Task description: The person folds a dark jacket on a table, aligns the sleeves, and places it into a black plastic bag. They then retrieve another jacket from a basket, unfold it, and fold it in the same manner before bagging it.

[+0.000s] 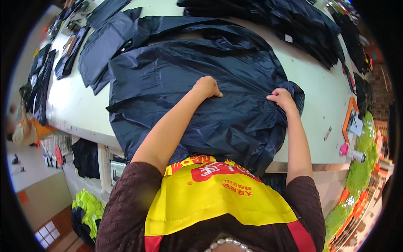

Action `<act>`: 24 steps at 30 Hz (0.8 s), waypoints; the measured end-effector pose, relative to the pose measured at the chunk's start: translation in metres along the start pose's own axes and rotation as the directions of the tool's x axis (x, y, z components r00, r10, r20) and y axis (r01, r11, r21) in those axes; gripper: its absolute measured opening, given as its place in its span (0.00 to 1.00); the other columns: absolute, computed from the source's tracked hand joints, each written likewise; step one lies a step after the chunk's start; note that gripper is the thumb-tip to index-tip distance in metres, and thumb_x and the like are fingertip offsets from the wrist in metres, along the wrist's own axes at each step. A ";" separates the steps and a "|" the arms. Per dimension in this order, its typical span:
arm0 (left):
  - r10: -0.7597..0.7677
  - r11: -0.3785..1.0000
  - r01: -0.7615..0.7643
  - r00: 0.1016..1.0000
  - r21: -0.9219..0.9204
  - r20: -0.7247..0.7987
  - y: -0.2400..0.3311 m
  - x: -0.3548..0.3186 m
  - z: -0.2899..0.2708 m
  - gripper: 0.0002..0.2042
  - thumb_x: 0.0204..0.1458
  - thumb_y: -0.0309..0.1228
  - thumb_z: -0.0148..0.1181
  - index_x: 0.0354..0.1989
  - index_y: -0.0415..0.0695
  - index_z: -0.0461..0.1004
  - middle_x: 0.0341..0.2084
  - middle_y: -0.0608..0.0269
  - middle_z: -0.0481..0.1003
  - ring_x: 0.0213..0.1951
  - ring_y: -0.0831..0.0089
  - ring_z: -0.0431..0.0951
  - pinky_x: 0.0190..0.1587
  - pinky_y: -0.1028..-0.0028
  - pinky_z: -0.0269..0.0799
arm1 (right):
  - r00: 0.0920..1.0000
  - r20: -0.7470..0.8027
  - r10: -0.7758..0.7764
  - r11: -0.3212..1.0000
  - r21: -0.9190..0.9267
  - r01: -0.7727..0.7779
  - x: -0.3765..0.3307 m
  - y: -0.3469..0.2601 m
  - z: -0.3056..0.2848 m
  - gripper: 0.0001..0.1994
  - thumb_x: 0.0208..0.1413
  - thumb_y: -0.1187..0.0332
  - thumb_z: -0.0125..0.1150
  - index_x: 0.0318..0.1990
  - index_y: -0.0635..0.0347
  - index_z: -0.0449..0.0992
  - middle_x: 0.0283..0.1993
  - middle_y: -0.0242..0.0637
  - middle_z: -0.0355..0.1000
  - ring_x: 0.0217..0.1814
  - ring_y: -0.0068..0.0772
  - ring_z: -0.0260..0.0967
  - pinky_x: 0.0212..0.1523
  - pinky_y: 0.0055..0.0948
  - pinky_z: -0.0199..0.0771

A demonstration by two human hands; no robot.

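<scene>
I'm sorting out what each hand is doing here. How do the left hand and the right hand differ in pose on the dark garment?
The left hand lies on the navy garment near its middle, fingers bent down, pressing; the right hand sits at the garment's right edge, fingers curled into bunched fabric, apparently gripping. The left forearm crosses over the cloth; the right one runs along its edge beside the bare white table. Both hands are bare and touch the same garment.

My left hand (pixel 206 87) presses flat on the navy raincoat (pixel 189 84) while my right hand (pixel 282 99) pinches its edge on the white table (pixel 75 105).
</scene>
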State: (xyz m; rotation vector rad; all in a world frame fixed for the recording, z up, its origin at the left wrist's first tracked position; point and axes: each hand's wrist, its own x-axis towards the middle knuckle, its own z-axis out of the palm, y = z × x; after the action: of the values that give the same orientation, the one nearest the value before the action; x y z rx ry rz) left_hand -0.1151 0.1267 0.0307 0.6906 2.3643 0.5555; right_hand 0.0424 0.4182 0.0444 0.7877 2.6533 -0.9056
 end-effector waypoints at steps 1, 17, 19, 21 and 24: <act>-0.054 0.995 0.048 0.997 0.090 0.061 -0.001 0.008 -0.001 0.19 0.33 0.46 0.72 0.27 0.44 0.80 0.27 0.55 0.78 0.34 0.62 0.78 0.40 0.68 0.72 | 0.994 0.076 0.073 0.993 0.092 -0.080 0.004 0.002 -0.002 0.14 0.39 0.60 0.70 0.26 0.62 0.77 0.21 0.37 0.72 0.20 0.29 0.68 0.25 0.27 0.68; 0.102 0.952 -0.027 0.968 0.306 -0.231 -0.128 -0.112 -0.073 0.14 0.49 0.43 0.55 0.35 0.47 0.76 0.35 0.57 0.77 0.40 0.57 0.76 0.40 0.62 0.72 | 0.770 0.084 -0.633 0.734 -0.250 0.631 -0.022 -0.215 0.133 0.20 0.48 0.63 0.62 0.49 0.59 0.71 0.48 0.47 0.71 0.51 0.48 0.67 0.50 0.40 0.68; 0.099 0.938 0.046 0.914 0.344 -0.392 -0.198 -0.142 -0.092 0.12 0.49 0.40 0.55 0.34 0.45 0.75 0.33 0.56 0.76 0.38 0.56 0.76 0.40 0.62 0.71 | 0.656 0.067 -0.752 0.638 -0.180 0.749 -0.021 -0.244 0.172 0.21 0.48 0.63 0.63 0.50 0.58 0.70 0.50 0.46 0.69 0.53 0.49 0.65 0.52 0.40 0.67; 0.019 0.949 0.119 0.902 0.291 -0.431 -0.250 -0.183 -0.113 0.11 0.49 0.36 0.55 0.35 0.43 0.76 0.33 0.54 0.76 0.38 0.55 0.75 0.40 0.63 0.71 | 0.624 0.140 -0.769 0.601 -0.177 0.780 -0.029 -0.279 0.189 0.18 0.48 0.64 0.62 0.47 0.58 0.71 0.48 0.45 0.70 0.52 0.48 0.66 0.50 0.40 0.67; -0.093 0.996 0.076 0.852 -0.054 -0.515 -0.300 -0.230 -0.124 0.12 0.50 0.31 0.55 0.41 0.41 0.76 0.34 0.55 0.77 0.35 0.62 0.76 0.41 0.69 0.71 | 0.631 0.254 -0.733 0.623 -0.119 0.773 -0.028 -0.301 0.207 0.13 0.49 0.65 0.60 0.42 0.59 0.74 0.43 0.46 0.72 0.47 0.49 0.68 0.47 0.40 0.69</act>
State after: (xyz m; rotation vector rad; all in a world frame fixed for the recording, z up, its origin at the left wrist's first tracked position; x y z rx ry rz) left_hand -0.1404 -0.2694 0.0609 0.4542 2.8591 0.8221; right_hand -0.0936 0.0776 0.0428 -0.5365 2.8272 -0.7489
